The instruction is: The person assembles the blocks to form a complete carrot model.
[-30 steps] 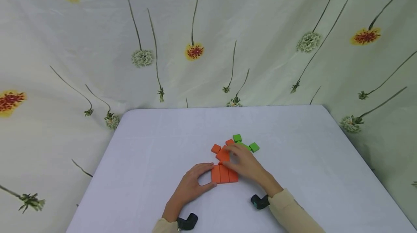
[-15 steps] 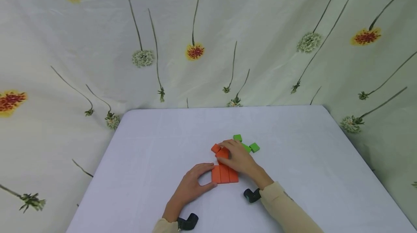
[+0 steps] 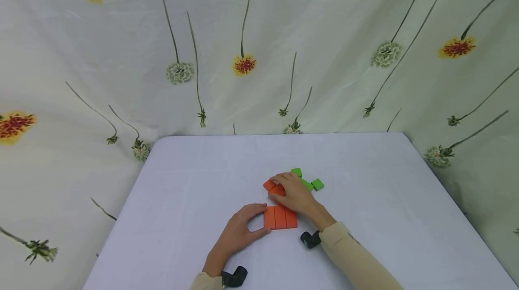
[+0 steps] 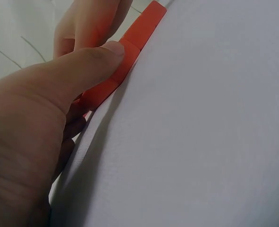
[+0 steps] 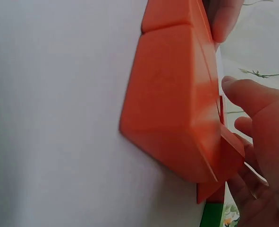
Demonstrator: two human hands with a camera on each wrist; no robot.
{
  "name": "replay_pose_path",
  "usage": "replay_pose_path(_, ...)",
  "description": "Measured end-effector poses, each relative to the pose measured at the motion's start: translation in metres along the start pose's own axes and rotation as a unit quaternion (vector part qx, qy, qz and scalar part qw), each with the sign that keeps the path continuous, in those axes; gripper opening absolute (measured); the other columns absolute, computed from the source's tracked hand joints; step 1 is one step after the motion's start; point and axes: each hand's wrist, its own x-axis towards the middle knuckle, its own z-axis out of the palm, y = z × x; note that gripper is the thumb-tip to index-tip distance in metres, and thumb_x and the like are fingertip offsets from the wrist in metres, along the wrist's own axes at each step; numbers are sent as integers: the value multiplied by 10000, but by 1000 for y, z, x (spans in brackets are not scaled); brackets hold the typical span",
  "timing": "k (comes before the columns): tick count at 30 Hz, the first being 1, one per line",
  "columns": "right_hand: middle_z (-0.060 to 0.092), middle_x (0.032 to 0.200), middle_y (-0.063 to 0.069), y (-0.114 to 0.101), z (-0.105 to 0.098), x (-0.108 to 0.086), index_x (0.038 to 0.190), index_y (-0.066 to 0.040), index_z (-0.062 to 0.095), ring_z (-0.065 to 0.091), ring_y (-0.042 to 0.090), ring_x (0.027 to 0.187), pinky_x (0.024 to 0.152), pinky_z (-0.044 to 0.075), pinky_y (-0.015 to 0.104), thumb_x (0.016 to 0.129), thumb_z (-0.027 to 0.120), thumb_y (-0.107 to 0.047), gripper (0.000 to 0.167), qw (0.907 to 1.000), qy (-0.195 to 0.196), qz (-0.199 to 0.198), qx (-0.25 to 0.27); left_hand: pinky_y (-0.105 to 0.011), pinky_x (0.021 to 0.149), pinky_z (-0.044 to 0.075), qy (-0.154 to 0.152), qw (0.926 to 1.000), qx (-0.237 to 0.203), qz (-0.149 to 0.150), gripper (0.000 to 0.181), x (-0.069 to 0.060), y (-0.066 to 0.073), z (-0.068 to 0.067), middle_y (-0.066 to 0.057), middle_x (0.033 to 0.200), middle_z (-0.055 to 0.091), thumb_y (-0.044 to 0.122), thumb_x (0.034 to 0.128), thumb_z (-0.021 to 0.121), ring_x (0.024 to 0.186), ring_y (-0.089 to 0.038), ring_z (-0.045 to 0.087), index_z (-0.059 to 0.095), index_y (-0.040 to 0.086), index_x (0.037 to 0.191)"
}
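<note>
Three orange blocks (image 3: 280, 218) lie side by side in a row in the head view. My left hand (image 3: 240, 232) holds the row's left block lengthwise, thumb on its near edge and fingers at its far edge. In the left wrist view the thumb (image 4: 94, 66) presses the orange side. Beyond the row, my right hand (image 3: 298, 196) curls over another orange block (image 3: 277, 190), thumb on the near side and fingers on the far side. A small orange block (image 3: 269, 184) sits at its fingertips. The right palm hides part of the arrangement.
Several green blocks lie behind the right hand: one small block (image 3: 297, 172) farther back, another small one (image 3: 318, 184) to the right, and a longer green piece (image 3: 307, 185) between them. A white-covered table (image 3: 194, 177) meets a flower-printed cloth (image 3: 324, 24) at the back.
The right hand has shifted left and slightly away, closing round the far orange block. The gap between that block and the row has narrowed. The left hand has stayed in place.
</note>
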Motion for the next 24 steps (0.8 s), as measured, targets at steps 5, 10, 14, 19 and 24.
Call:
replay_pose_path(5, 630, 1396, 95, -1, 1, 3, 1395, -129, 623, 544, 289, 1302, 1089, 514, 458, 964, 731, -349, 496, 9999, -132, -83, -48, -461, 1109, 509, -55, 10000, -41, -55, 576, 0, 2, -1, 38, 1391, 654, 388, 868, 837, 1334, -197, 581, 653, 195, 1379)
replay_pose_path(10, 626, 1401, 102, 2, 0, 4, 1398, -127, 627, 528, 302, 1319, 1107, 497, 484, 985, 708, -313, 460, 9997, -205, -119, 98, -459, 1109, 510, -42, 10000, -28, -74, 579, 0, 2, -1, 43, 1396, 651, 375, 867, 841, 1338, -195, 580, 652, 195, 1384)
replay_pose_path(14, 625, 1405, 93, 4, -1, 5, 1408, -141, 622, 520, 291, 1323, 1121, 484, 475, 1005, 681, -310, 441, 9995, -271, -110, 80, -455, 1112, 509, -39, 9999, -63, -96, 582, 0, 3, -1, 43, 1398, 651, 372, 866, 843, 1343, -192, 576, 652, 200, 1388)
replay_pose_path(19, 661, 1359, 46, 4, 1, 7, 1388, -160, 635, 548, 241, 1259, 1055, 526, 419, 997, 683, -354, 439, 9997, -194, -19, -119, -461, 1111, 508, -43, 9999, -112, -85, 584, 0, 3, -1, 45, 1398, 651, 384, 870, 837, 1342, -192, 575, 650, 199, 1391)
replay_pose_path(24, 700, 1280, 34, 1, 5, 9, 1318, -151, 672, 573, 241, 1224, 1007, 548, 412, 964, 721, -396, 433, 9997, 75, 57, -208, -457, 1113, 507, -33, 9999, -85, -66, 580, -1, 2, 0, 42, 1394, 655, 356, 866, 846, 1343, -194, 575, 653, 191, 1387)
